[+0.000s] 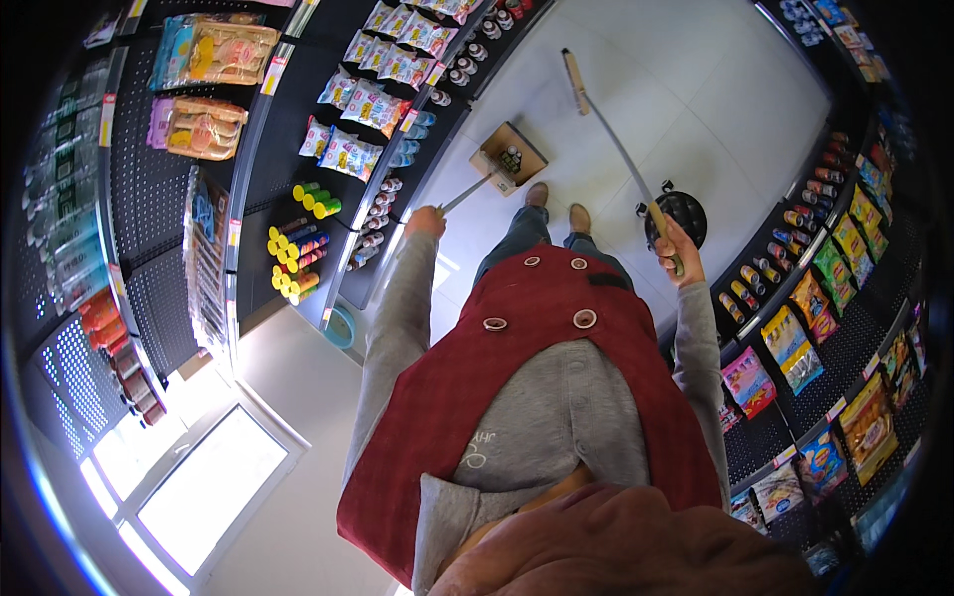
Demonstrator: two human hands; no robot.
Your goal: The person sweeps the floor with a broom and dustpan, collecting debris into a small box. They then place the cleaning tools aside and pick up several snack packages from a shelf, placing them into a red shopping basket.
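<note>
My left hand (426, 221) is closed around the end of a grey handle (468, 192). That handle slants down to a brown, open, box-like dustpan (531, 152) on the floor, with a dark printed patch inside. My right hand (680, 252) grips a long-handled broom (622, 149) near the top of its stick. The broom's narrow tan head (575, 80) is out ahead on the floor, apart from the dustpan. Beneath my right hand, a round black tufted stool seat (687, 214) shows, partly covered by the hand and stick.
Pale floor tiles (715, 97) run between two shelf rows. On the left stand bagged snacks (373, 106), yellow-capped canisters (298, 253) and bottles (376, 212). Cans (775, 249) and snack bags (791, 350) line the right. A light blue basin (340, 328) sits by the left shelf end.
</note>
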